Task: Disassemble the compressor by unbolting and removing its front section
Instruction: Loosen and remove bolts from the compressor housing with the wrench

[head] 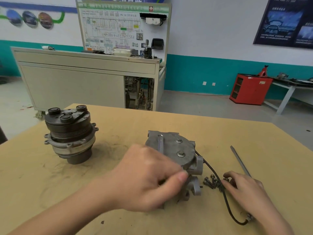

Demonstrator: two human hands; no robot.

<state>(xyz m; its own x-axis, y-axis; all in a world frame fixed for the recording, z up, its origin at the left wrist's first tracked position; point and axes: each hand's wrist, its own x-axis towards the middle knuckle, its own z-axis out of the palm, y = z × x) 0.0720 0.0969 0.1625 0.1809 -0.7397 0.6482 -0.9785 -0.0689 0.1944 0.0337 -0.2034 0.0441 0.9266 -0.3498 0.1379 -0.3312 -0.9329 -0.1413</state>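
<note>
From my remote seat I see the compressor body [171, 150] lying near the middle of the table [152, 122], its end plate facing up with two hex bolts [179, 147] seated in it and a grey flat tool [160, 143] resting across its top. The front section [69, 133], pulley and clutch, stands upright on its own at about ten o'clock from the body, well apart from it. The left grip [145, 177] lies over the body's seven o'clock side with fingers bent and the thumb tip against a mounting lug; it is blurred, so I cannot tell whether it really clasps the casting. The right grip [243, 187] sits at four o'clock from the body, fingers curled, the tips pinching a loose bolt [226, 179] just beside the bolt pile [210, 183]. A black cable [226, 200] runs from the body under that wrist towards five o'clock. A long metal rod [240, 161] lies at three o'clock.
</note>
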